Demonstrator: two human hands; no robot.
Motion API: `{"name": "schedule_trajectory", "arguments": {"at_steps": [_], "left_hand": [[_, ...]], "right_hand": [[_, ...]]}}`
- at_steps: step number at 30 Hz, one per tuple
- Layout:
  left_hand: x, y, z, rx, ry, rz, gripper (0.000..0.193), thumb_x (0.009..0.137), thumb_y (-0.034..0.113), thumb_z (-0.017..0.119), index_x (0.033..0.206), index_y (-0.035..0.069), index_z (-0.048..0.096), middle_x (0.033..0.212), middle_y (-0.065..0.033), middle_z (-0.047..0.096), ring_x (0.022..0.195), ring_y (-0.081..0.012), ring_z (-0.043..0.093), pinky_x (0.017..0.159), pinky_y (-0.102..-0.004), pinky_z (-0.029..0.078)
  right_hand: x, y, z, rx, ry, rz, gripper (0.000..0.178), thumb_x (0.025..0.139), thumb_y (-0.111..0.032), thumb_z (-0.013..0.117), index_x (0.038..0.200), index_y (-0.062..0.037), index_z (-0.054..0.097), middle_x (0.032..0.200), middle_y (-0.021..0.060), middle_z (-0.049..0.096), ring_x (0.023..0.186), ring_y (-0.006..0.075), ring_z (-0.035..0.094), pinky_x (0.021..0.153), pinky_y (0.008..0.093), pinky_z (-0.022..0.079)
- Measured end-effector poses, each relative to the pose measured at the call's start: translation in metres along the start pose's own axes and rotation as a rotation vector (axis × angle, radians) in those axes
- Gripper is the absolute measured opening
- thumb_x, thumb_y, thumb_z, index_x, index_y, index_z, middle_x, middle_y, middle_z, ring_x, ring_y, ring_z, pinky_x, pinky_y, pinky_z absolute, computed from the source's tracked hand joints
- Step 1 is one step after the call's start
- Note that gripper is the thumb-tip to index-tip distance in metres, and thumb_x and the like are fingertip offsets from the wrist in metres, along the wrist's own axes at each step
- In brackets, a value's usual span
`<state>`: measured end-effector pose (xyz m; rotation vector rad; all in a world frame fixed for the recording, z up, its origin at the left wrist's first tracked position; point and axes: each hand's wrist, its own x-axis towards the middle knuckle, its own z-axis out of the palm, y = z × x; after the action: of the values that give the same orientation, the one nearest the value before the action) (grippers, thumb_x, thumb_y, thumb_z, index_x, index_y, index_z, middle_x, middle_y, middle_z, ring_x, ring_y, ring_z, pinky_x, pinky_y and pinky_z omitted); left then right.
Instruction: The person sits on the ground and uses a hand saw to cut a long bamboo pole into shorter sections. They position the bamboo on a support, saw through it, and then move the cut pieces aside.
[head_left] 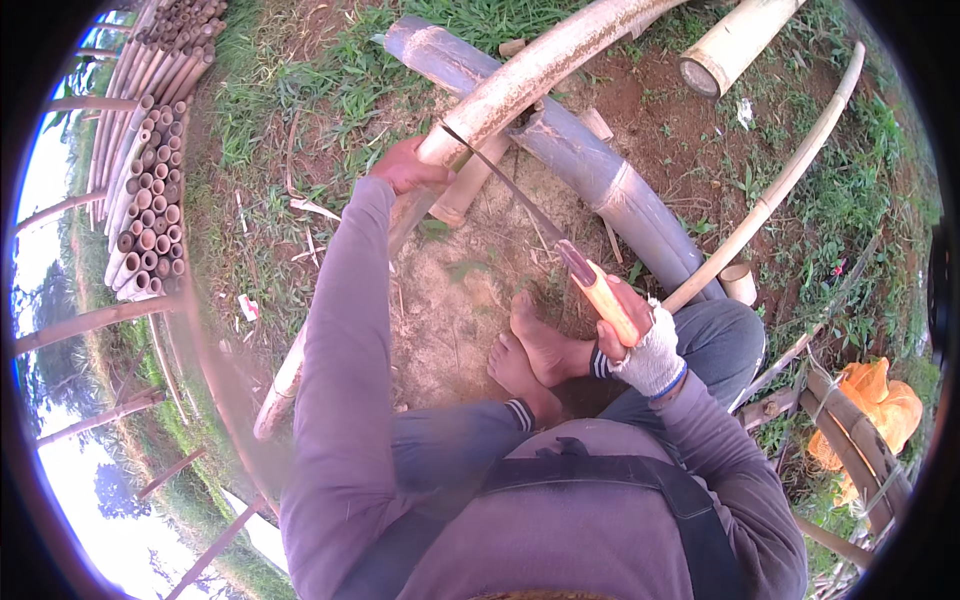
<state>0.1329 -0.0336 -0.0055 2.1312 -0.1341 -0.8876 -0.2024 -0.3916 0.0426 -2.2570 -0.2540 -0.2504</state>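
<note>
Right hand [632, 322] wrapped round the wooden-handled handsaw [570, 256], left hand [412, 168] clasping the bamboo pole [530, 80] near the blade [515, 191], I should keep strokes long, straight and lightly loaded.

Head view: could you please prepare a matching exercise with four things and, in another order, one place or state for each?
Things:
1. Saw
2. Left grip
3. Right grip
4. Grey pole

Places or states:
A. partly covered by a white glove
B. crossing under the held pole
C. blade against the held pole
D. bare, on the held pole

Pairs: 1-C, 2-D, 3-A, 4-B
</note>
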Motion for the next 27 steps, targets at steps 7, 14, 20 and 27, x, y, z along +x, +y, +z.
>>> {"name": "schedule_trajectory", "arguments": {"at_steps": [7, 14, 20, 27], "left_hand": [[-0.051, 0.063, 0.030, 0.412, 0.320, -0.052, 0.098, 0.065, 0.044, 0.094, 0.146, 0.000, 0.062, 0.133, -0.0236, 0.074, 0.123, -0.0360, 0.071, 0.108, -0.0407, 0.052], [-0.060, 0.056, 0.043, 0.446, 0.386, -0.044, 0.092, 0.064, 0.047, 0.093, 0.142, 0.006, 0.065, 0.124, -0.0235, 0.077, 0.116, -0.0407, 0.073, 0.104, -0.0458, 0.055], [-0.065, 0.065, 0.051, 0.498, 0.412, -0.090, 0.081, 0.068, 0.048, 0.088, 0.135, 0.011, 0.064, 0.118, -0.0231, 0.078, 0.112, -0.0422, 0.075, 0.100, -0.0490, 0.058], [-0.070, 0.049, 0.056, 0.476, 0.404, -0.033, 0.092, 0.066, 0.050, 0.088, 0.145, 0.011, 0.062, 0.121, -0.0227, 0.078, 0.114, -0.0421, 0.074, 0.102, -0.0487, 0.058]], "right_hand": [[0.025, -0.045, -0.019, 0.198, 0.042, 0.064, 0.057, 0.098, -0.012, 0.073, 0.149, 0.0054, 0.054, 0.131, 0.0243, 0.073, 0.110, 0.0370, 0.078, 0.092, 0.0420, 0.063], [0.036, -0.049, -0.015, 0.176, 0.038, 0.065, 0.053, 0.100, -0.018, 0.073, 0.146, 0.0043, 0.057, 0.130, 0.0245, 0.073, 0.105, 0.0414, 0.078, 0.088, 0.0449, 0.062], [0.118, -0.045, 0.031, 0.128, 0.020, 0.114, 0.051, 0.101, -0.022, 0.074, 0.148, -0.0041, 0.060, 0.115, 0.0206, 0.077, 0.097, 0.0412, 0.076, 0.079, 0.0458, 0.060], [0.074, -0.030, 0.021, 0.058, -0.002, 0.042, 0.050, 0.101, -0.018, 0.074, 0.146, -0.0018, 0.060, 0.114, 0.0217, 0.077, 0.093, 0.0412, 0.077, 0.079, 0.0442, 0.060]]}}
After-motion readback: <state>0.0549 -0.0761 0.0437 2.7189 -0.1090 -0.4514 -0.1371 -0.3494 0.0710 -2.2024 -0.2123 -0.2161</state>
